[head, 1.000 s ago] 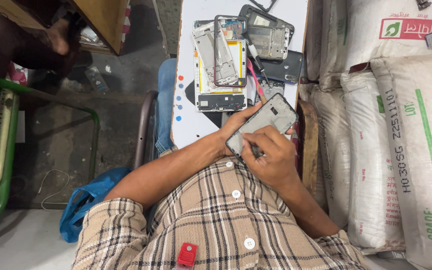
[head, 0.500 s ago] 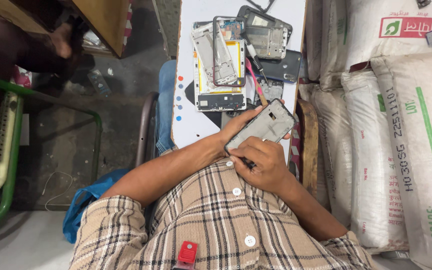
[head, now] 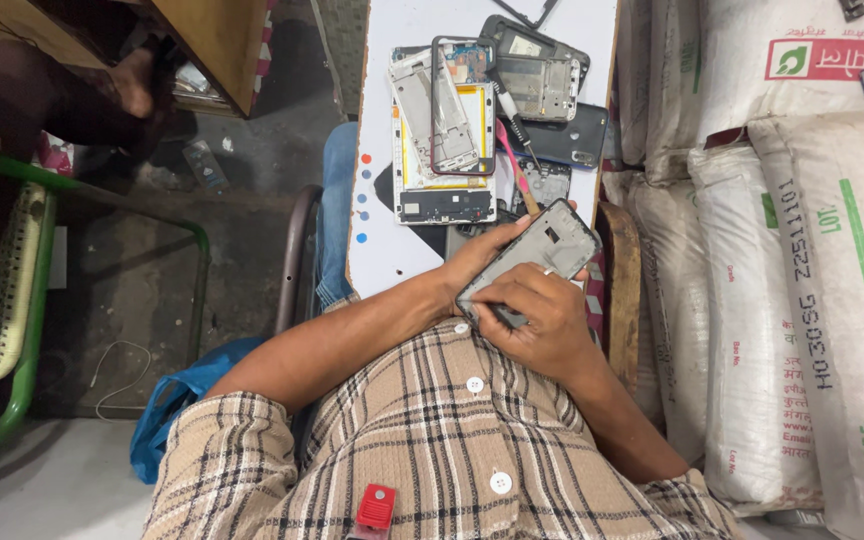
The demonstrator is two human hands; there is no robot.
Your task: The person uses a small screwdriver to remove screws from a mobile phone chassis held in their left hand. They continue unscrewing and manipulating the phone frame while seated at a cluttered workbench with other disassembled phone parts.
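A narrow white board (head: 392, 60) is seen laid across the lap, crowded at its far end with opened phone parts: a grey frame (head: 432, 105), a yellow-edged phone body (head: 447, 180) and a dark back cover (head: 564, 135). A pink-handled tool (head: 514, 172) is laid among them. White woven sacks (head: 802, 300) are stacked along the right side, and bare concrete floor (head: 122, 280) with a green metal chair frame (head: 22, 330) is seen to the left.

A silver phone housing (head: 537, 250) is held just above the near end of the board, its long axis running diagonally, the far end pointed up and to the right. It is clasped from beneath by the left hand (head: 482, 255), while the right hand (head: 542, 320) is closed over its near corner, fingers curled against it. Both hands are kept together on the housing.
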